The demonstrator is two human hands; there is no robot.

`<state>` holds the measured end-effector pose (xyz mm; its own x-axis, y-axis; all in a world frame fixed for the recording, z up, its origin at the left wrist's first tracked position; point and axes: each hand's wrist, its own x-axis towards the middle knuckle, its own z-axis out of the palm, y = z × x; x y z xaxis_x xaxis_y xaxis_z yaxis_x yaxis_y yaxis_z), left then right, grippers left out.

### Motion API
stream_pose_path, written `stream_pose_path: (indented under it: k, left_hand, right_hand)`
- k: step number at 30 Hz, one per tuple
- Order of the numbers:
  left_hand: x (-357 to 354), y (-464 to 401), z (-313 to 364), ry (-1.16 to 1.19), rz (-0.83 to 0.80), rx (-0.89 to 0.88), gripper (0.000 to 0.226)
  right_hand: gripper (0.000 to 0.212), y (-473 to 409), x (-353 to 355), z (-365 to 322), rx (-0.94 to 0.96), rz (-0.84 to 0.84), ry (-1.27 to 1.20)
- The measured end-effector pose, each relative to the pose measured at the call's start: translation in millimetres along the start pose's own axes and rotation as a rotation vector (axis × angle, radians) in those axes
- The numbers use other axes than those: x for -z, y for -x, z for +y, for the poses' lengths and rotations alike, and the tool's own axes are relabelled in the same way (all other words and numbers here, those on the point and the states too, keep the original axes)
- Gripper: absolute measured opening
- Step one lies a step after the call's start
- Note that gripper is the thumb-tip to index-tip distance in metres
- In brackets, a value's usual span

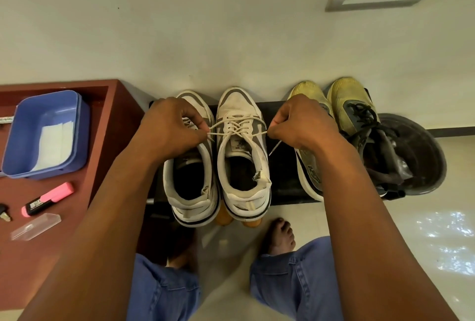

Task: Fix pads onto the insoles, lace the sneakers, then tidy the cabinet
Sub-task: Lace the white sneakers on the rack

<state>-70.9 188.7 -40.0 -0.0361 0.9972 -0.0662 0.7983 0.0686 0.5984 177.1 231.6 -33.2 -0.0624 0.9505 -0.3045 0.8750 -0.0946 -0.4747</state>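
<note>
Blue tub (77,125) with white sheets (52,144) on red-brown table (113,104); pink highlighter (47,199), clear case (36,226) nearby.

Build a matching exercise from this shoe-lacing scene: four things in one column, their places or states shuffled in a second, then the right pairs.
Things
1. cream shoelace
2. blue plastic tub
3. pink highlighter pen
4. yellow-green sneakers

Places or states
A. lying capped on the red-brown cabinet top
B. holding white sheets
C. pulled taut between the left hand and right hand
D. standing right of the white-and-grey sneakers

Pairs: 1-C, 2-B, 3-A, 4-D
</note>
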Motion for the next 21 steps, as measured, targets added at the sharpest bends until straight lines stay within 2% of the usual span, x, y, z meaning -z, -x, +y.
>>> stream_pose_path:
  k: [7,9,11,15,19,21]
  left_hand:
    - [-4.1,0.7,4.7,-0.014,-0.005,0.011,0.013]
    - [-5.6,1.5,6.6,0.003,0.013,0.011,0.013]
    - [-8.4,1.3,9.4,0.041,0.026,0.026,0.013]
    - [-15.5,2.0,18.9,0.190,0.049,0.054,0.011]
    - [-20.5,3.5,27.5,0.396,0.109,0.049,0.007]
    - [-25.2,3.0,29.9,0.476,0.126,0.042,0.010]
  right_hand:
    - [0.008,-2.4,-2.0,-0.9,-0.040,0.007,-0.016]
    - [0.003,-3.1,-3.6,-0.4,-0.016,0.030,-0.062]
    - [0.006,-3.3,-4.7,-0.6,0.034,0.053,-0.119]
    - [0.016,-2.2,-7.2,-12.5,0.054,-0.057,-0.388]
    - [0.012,-1.4,-13.4,-22.7,0.045,-0.074,-0.597]
    - [0.016,0.7,-15.7,-25.4,0.024,-0.076,-0.683]
